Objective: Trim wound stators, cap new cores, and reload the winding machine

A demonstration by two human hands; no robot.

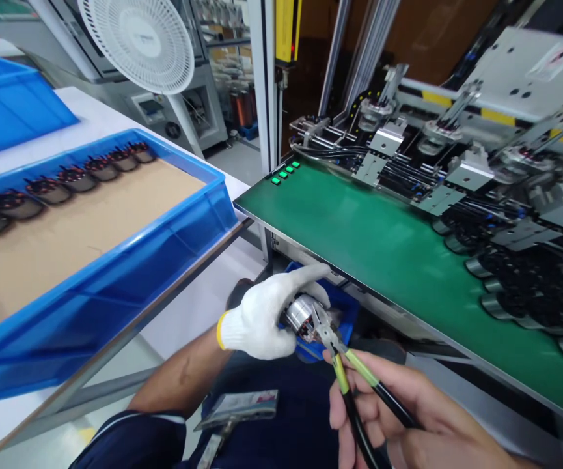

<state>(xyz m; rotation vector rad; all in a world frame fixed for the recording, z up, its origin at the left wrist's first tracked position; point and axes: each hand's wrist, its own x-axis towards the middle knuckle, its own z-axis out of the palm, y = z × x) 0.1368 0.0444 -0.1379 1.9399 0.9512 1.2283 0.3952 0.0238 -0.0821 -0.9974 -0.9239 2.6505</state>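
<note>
right hand [420, 394] half-closed round diagonal cutters [329, 336]; left hand [266, 312] closed round a motor [303, 315] — it seemed dense, fragile-wired, best held by its casing [299, 309].

The white-gloved left hand [266, 316] shows a yellow cuff band [221, 331], and against it gleams a silver motor part [299, 312] with coppery touches. The pliers [328, 337] are silvery at the head, their handles [363, 369] yellow-green running into black. Green covers the worktop [359, 234], four brighter green squares [283, 174] glowing near its far left corner, silver-and-black cylinders [498, 305] toward its right end. Along the blue tray's [183, 244] far edge, on tan lining [115, 218], sit dark windings [49, 190], perhaps brownish, hard to tell from here. A navy sleeve [135, 443] carries a pale stripe.
</note>
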